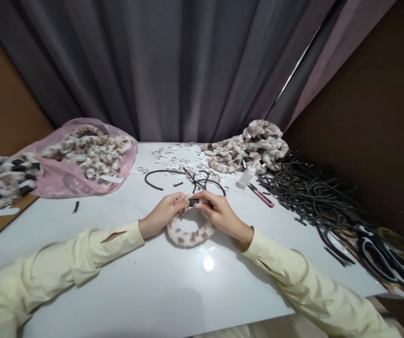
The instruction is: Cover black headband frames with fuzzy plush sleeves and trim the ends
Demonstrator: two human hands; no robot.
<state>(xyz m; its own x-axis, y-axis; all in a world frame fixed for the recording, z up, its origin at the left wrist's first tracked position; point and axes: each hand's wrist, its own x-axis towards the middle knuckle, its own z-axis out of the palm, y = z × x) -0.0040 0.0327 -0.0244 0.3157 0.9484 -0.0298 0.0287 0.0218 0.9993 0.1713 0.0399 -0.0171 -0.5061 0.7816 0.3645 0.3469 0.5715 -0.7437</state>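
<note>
Both hands pinch a fluffy ring (187, 238) at its dark band (194, 203), mid-desk (145, 291).
At the far left corner, a pink bag (56, 177) gapes around fluffy pieces, probably keeping them gathered; inward of it, a curved black cord (155, 172) lies nearer the far edge than the ring. The left hand (164, 213) has its grip pinched at the band's left end, the right hand (224, 216) at its right, likely to steady it from both sides; the loop hangs toward the near edge. Rightward, a small bottle (246, 178) and pink-handled snips (262, 196) sit seemingly within easy reach, while heaped black cords (310, 190) crowd the right edge, perhaps leaving the middle for handwork.
</note>
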